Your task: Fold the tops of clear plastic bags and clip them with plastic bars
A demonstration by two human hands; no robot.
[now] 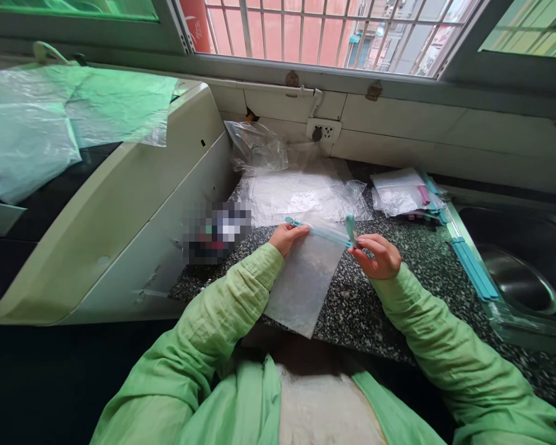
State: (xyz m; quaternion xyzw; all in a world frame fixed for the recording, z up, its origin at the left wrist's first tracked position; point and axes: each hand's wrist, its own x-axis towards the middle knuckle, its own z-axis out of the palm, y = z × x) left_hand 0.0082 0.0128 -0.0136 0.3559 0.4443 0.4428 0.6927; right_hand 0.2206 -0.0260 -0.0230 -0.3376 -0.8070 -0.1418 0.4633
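A clear plastic bag (301, 278) hangs mouth-up before me, its lower end over the counter's front edge. Along its top lies a light-blue bag sealing clip (327, 232). My left hand (287, 237) is closed, pinching the bag and the clip near the clip's left end. At the other end, my right hand (379, 254) pinches the clip with thumb and fingers. A teal arm (351, 228) stands up there, apart from the strip; whether it is hinged to the strip I cannot make out.
Flat clear plastic bags (301, 191) lie behind my hands. To the right are a stack of small bags with clips (401, 190), several blue clips (475, 269) and a sink (521, 284). A white machine (167, 204) stands left, beside a blurred-out object (217, 233).
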